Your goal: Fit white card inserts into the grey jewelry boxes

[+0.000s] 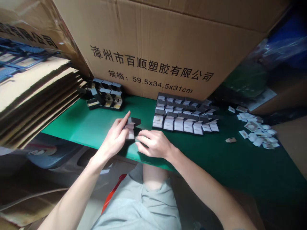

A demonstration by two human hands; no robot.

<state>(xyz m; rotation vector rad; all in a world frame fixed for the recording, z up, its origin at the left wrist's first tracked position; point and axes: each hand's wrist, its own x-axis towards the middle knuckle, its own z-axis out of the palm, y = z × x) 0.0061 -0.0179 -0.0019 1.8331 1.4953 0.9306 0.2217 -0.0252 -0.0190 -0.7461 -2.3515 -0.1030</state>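
A small dark hinged box (132, 125) with a pale insert stands open at the near edge of the green table (91, 124). My left hand (115, 139) holds it from the left, index finger stretched up along its side. My right hand (153, 143) is curled against the box's lower right side, fingers pressed together. To the right of my hands, several open boxes of the same kind lie in neat rows (184, 116), their pale inserts facing up.
A large printed cardboard carton (168, 48) walls off the back of the table. A cluster of empty dark boxes (105, 94) sits at back left beside stacked flat cardboard (35, 95). Loose pale cards (256, 127) are scattered at right.
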